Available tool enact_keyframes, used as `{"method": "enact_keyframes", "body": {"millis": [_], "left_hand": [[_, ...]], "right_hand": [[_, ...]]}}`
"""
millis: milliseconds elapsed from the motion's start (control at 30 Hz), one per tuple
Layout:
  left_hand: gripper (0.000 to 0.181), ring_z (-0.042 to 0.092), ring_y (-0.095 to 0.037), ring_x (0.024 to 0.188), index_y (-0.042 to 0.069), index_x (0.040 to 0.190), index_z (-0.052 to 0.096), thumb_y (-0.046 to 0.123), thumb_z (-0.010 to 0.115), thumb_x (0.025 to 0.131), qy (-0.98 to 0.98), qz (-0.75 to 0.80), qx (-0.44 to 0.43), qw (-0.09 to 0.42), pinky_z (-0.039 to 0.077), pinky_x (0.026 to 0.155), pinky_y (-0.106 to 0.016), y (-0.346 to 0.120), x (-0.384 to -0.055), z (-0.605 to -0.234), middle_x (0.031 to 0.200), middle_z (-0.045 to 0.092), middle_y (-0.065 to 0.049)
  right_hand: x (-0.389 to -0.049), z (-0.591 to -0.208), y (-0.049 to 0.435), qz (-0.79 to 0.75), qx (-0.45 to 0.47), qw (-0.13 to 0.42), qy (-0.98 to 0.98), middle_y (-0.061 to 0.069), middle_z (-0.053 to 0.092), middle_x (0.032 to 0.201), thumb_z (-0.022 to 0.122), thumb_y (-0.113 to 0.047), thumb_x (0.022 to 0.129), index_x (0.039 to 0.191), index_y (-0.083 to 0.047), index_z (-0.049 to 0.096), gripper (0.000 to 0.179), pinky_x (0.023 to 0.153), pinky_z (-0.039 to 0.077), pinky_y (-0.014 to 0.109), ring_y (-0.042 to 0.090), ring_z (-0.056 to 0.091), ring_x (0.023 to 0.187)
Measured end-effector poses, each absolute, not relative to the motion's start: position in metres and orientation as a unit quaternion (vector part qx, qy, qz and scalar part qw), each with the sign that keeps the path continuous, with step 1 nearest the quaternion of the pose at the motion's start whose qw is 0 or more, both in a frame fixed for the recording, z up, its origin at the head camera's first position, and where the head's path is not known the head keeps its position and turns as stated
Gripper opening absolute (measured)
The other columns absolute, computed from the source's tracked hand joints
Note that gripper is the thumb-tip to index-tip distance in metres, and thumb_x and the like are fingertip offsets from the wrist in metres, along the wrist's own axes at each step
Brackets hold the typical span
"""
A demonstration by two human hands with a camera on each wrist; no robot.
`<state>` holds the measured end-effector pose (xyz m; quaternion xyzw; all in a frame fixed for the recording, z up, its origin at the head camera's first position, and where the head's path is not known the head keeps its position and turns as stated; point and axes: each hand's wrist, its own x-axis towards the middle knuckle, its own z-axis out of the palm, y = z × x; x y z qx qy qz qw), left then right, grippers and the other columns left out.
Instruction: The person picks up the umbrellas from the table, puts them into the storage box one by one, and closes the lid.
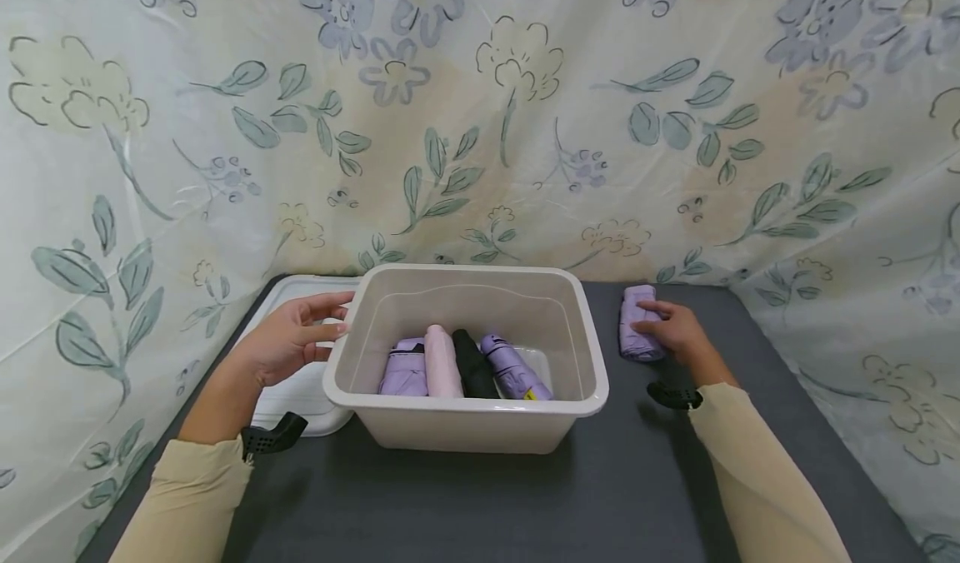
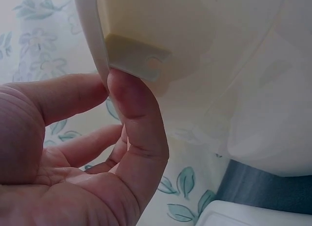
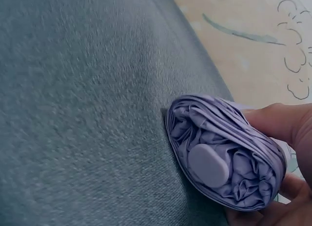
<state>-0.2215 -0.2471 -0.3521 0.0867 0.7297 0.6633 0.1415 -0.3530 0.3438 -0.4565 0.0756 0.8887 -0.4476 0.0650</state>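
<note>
A beige plastic bin (image 1: 465, 426) stands on the dark table, with several folded compact umbrellas inside. From left to right these are a wide lavender umbrella (image 1: 405, 373), a pink umbrella (image 1: 443, 365), a black umbrella (image 1: 474, 366) and a slimmer lavender umbrella (image 1: 516, 368). At the bin's left side my left hand (image 1: 296, 340) pinches its rim (image 2: 92, 38) between thumb and finger. To the right of the bin, my right hand (image 1: 681, 331) grips another folded lavender umbrella (image 1: 637, 343). Its pale oval end (image 3: 208, 165) and gathered fabric face the right wrist camera.
A white lid (image 1: 300, 405) lies flat on the left of the table, partly behind the bin. The dark tabletop (image 1: 450, 505) runs across the front. A flowered cloth (image 1: 480, 171) hangs along the back and both sides, close behind the bin.
</note>
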Motion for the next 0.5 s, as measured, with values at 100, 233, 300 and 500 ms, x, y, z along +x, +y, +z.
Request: {"method": "enact_keyframes", "body": {"millis": [100,233,300,500], "left_hand": [[0.068,0.07,-0.011,0.098,-0.003,0.158,0.03,0.006,0.063,0.1,0.733,0.66,0.087,0.14,0.062,0.082,-0.031,-0.248,-0.221,-0.353,0.116,0.06,0.001],[0.067,0.07,-0.011,0.096,-0.001,0.159,0.031,0.007,0.063,0.1,0.738,0.654,0.088,0.14,0.062,0.082,-0.032,-0.248,-0.221,-0.353,0.118,0.059,0.0],[0.067,0.07,-0.011,0.096,-0.001,0.159,0.031,0.007,0.064,0.1,0.74,0.652,0.088,0.14,0.062,0.082,-0.032,-0.248,-0.221,-0.353,0.118,0.058,-0.001],[0.067,0.069,-0.01,0.096,-0.001,0.159,0.031,0.008,0.064,0.1,0.745,0.646,0.089,0.141,0.062,0.083,-0.033,-0.248,-0.22,-0.352,0.118,0.057,-0.002]], "right_hand": [[-0.349,-0.456,0.342,-0.453,0.074,0.045,0.888,0.034,0.033,0.159,0.072,-0.019,0.095,0.152,-0.004,0.047,0.064,0.101,0.05,0.046,0.04,0.048,0.127],[-0.344,-0.456,0.342,-0.462,0.067,0.039,0.883,0.036,0.034,0.158,0.075,-0.017,0.093,0.151,-0.003,0.048,0.065,0.096,0.051,0.04,0.041,0.046,0.13],[-0.342,-0.457,0.342,-0.471,0.065,0.047,0.878,0.036,0.034,0.158,0.076,-0.018,0.093,0.151,-0.004,0.047,0.067,0.087,0.052,0.028,0.039,0.047,0.127],[-0.339,-0.459,0.342,-0.515,0.082,0.097,0.848,0.028,0.022,0.166,0.078,-0.025,0.092,0.156,-0.012,0.042,0.075,0.093,0.056,0.03,0.04,0.043,0.137]]}}
